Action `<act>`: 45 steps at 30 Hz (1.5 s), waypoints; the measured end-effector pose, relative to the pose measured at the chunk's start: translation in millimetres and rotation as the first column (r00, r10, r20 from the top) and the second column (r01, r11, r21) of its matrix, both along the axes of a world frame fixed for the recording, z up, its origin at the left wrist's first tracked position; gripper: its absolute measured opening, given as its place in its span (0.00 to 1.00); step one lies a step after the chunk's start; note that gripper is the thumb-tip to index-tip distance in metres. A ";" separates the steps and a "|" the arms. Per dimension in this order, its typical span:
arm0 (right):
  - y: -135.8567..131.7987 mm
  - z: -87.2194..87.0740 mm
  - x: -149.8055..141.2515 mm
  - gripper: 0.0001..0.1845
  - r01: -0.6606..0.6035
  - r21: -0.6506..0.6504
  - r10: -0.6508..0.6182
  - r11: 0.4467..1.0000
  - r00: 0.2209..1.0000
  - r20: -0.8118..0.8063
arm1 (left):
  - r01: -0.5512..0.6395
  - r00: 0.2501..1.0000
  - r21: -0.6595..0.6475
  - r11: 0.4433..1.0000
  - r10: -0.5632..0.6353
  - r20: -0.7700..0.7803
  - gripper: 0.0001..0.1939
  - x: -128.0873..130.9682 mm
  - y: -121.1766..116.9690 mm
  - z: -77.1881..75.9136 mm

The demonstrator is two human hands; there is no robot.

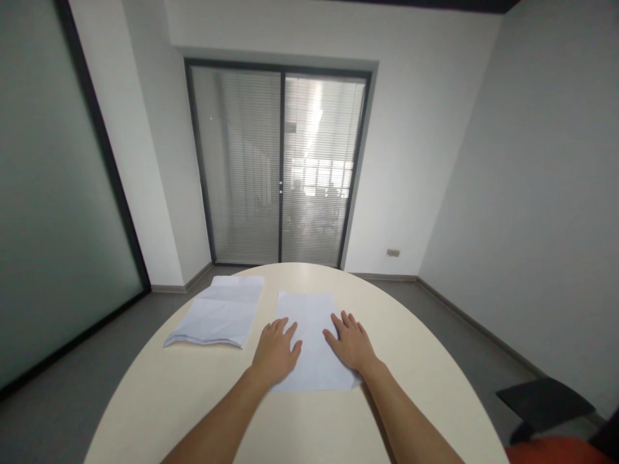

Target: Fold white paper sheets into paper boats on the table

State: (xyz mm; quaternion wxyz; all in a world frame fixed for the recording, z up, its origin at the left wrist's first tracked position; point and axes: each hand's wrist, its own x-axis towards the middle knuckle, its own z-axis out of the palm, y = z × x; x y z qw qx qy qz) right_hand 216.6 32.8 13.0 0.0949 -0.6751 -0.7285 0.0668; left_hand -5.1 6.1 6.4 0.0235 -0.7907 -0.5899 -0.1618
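Note:
A white sheet of paper [312,361] lies flat on the round, cream-coloured table [300,425] in front of me. My left hand [276,351] rests at the sheet's left edge, palm down with the fingers apart. On the right edge lies my right hand [352,341], also palm down, its fingers spread and pointing forward. Neither hand grips anything. Left of the sheet sits a stack of white papers [220,312], creased and slightly curled at its near edge, apart from both hands.
Past the table's far edge stands a dark-framed glass door [280,161] with blinds. A frosted glass panel [58,193] is on the left. At the lower right are a black chair armrest [544,403] and a red seat [554,451], close to the table's rim.

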 end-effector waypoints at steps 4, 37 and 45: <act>3.4 -2.9 2.2 0.38 -0.029 -0.005 0.029 1.000 0.998 -0.064 | -0.021 1.000 -0.063 0.998 0.021 -0.003 0.29 -1.7 6.7 -10.5; 20.2 -4.7 46.0 0.20 0.233 0.150 -0.187 0.961 0.944 -0.271 | 0.438 0.897 -0.098 0.894 -0.428 0.107 0.28 -12.8 -16.4 15.8; 24.2 -4.6 55.7 0.20 0.378 0.216 -0.204 0.900 0.805 -0.556 | 0.304 0.952 -0.089 0.948 -0.300 0.060 0.29 -10.8 -11.3 2.7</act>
